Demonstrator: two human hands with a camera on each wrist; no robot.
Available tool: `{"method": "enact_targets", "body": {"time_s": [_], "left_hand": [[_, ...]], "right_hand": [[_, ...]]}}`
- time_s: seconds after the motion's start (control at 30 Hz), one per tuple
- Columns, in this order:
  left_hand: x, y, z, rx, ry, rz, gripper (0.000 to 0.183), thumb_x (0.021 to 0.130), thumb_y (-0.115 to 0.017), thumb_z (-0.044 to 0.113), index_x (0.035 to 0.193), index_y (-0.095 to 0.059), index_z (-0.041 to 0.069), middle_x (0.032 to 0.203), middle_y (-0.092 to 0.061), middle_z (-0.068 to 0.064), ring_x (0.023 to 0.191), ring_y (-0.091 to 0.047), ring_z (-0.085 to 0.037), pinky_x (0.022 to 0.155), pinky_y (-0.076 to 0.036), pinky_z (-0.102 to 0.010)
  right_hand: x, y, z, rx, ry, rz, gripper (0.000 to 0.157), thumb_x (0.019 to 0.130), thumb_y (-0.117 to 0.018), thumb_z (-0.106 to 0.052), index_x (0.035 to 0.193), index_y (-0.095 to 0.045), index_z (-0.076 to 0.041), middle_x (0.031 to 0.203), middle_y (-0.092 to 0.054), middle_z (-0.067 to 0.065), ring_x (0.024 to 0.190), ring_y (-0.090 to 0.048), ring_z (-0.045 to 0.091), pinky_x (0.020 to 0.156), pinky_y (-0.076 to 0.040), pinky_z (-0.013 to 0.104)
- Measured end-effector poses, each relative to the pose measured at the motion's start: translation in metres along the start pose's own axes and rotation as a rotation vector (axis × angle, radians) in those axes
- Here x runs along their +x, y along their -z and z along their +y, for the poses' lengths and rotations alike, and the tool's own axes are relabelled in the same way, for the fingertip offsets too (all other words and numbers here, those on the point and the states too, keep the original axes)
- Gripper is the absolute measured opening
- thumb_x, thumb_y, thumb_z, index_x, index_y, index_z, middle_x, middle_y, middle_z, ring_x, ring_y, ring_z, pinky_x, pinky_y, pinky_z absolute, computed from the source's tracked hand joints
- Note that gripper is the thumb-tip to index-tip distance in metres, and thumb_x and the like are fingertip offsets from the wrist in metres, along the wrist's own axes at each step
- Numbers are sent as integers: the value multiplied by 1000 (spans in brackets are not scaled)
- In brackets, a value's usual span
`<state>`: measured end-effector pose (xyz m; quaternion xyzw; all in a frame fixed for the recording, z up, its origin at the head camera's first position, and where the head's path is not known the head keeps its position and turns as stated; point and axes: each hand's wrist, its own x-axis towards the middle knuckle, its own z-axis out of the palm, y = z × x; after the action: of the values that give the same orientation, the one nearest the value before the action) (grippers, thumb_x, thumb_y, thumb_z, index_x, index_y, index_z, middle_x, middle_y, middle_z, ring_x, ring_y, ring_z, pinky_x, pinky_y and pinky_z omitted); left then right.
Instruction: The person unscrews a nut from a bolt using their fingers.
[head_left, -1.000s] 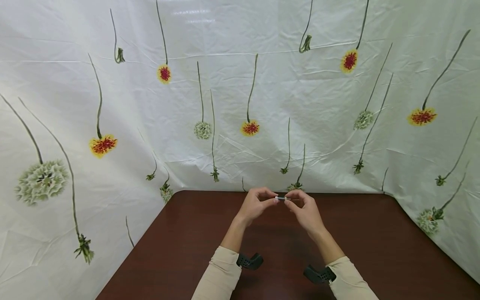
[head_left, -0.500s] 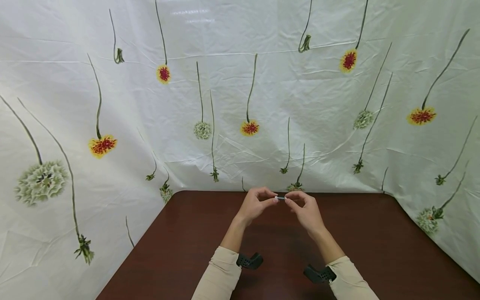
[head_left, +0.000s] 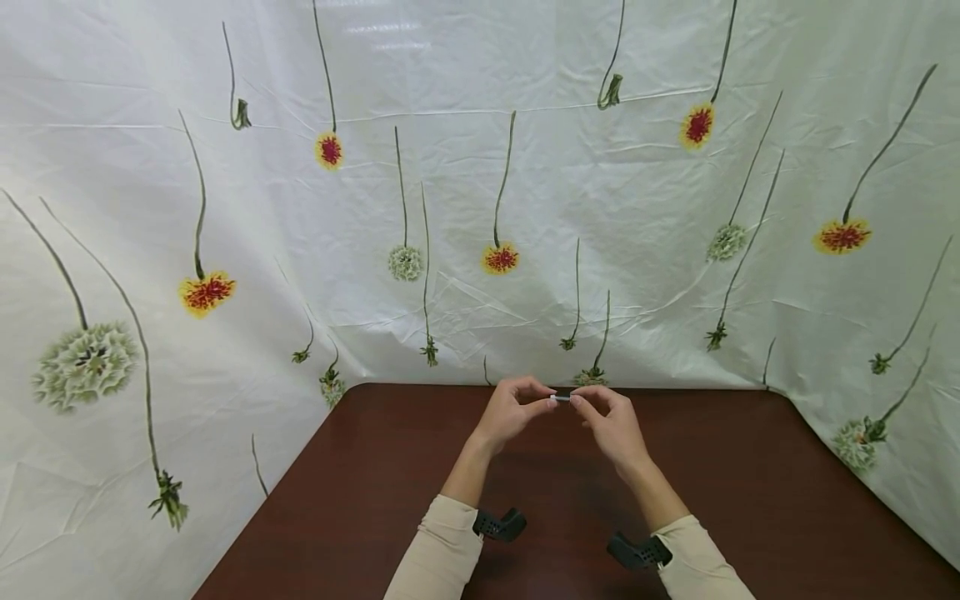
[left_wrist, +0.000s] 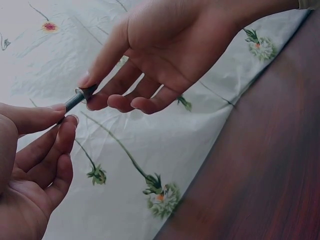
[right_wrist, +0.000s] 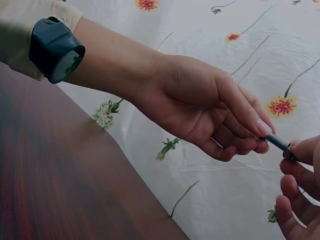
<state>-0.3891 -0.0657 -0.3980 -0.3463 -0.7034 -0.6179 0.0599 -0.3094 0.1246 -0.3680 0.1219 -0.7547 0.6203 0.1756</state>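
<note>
A thin grey threaded bolt point(head_left: 562, 398) spans the gap between the two hands above the far part of the table. My left hand point(head_left: 508, 414) pinches one end between thumb and fingertips; in the left wrist view those fingers lie along the bolt's threads point(left_wrist: 75, 101). Opposite it, my right hand point(head_left: 612, 421) pinches the other end, where a wider dark collar point(right_wrist: 288, 151) shows at the fingertips. Whether that collar is the bolt's head or a nut, I cannot tell. The fingertips hide both ends of the bolt.
Below the hands lies a dark reddish-brown table point(head_left: 420, 467). A white cloth printed with flowers point(head_left: 465, 167) hangs behind it and along both sides. Black wrist cameras point(head_left: 500, 524) sit at the cuffs of the beige sleeves point(head_left: 442, 542).
My right thumb and fingertips have shifted slightly on the bolt, and the bit that stuck out past them a second ago is hidden. The left hand keeps its grip.
</note>
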Motion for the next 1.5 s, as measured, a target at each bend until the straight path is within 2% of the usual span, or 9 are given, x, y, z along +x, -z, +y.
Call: {"method": "enact_targets", "body": {"time_s": [0.1,0.17,0.33,0.57,0.8,1.1,1.23,1.33,1.5], "left_hand": [[0,0,-1,-5,3,-2,13,94,-76,6,106,-77,0,92,-76,-7,92,-69,-43,76,-56,-36],[0,0,-2,-6,3,-2,13,95,-76,6,106,-77,0,92,-75,-6,92,-69,-42,75,-55,-34],[1,-1,-3,-6,11,0,12,94,-76,6,106,-77,1,93,-75,-6,88,-71,-28,77,-56,-34],[1,0,-2,8,20,5,13,95,-77,8,106,-77,2,92,-75,-7,88,-70,-24,79,-55,-38],[2,0,0,-1,30,6,15,95,-76,6,108,-76,-1,94,-75,-7,92,-71,-32,82,-57,-41],[2,0,-1,0,28,9,14,94,-76,5,107,-77,-1,95,-76,-7,88,-71,-22,83,-57,-42],[1,0,-3,-20,21,1,14,94,-76,4,107,-77,-1,96,-76,-7,89,-71,-23,87,-55,-56],[2,0,-3,-25,19,-2,15,94,-76,5,108,-76,-2,95,-76,-7,89,-71,-23,87,-54,-60],[2,0,-3,-15,18,-5,21,95,-76,5,110,-73,-9,94,-75,-6,88,-71,-22,84,-56,-51]], "right_hand": [[5,-1,15,3,2,7,18,100,-67,-1,112,-70,11,103,-69,18,88,-62,20,82,-57,48],[9,0,26,6,17,5,18,99,-68,-1,114,-70,11,106,-69,17,89,-64,20,80,-58,43],[13,0,38,15,44,-1,22,98,-71,-4,117,-69,8,111,-68,16,92,-66,20,76,-56,30],[14,-1,40,-2,41,7,19,102,-69,-12,114,-72,3,102,-69,13,90,-64,22,78,-58,38],[14,1,41,30,89,-14,19,98,-71,-2,115,-69,5,111,-67,17,94,-66,34,75,-55,31],[13,0,41,15,32,3,20,101,-69,-11,114,-71,4,110,-68,15,97,-64,34,78,-56,33],[13,1,40,31,61,-5,18,98,-71,-2,115,-70,4,114,-68,17,98,-65,32,78,-56,31],[13,1,42,24,60,-16,22,98,-72,-5,119,-69,3,117,-67,17,100,-65,31,80,-57,33],[14,1,42,-1,38,5,20,101,-70,-12,115,-71,3,108,-68,15,95,-65,30,80,-58,42]]}}
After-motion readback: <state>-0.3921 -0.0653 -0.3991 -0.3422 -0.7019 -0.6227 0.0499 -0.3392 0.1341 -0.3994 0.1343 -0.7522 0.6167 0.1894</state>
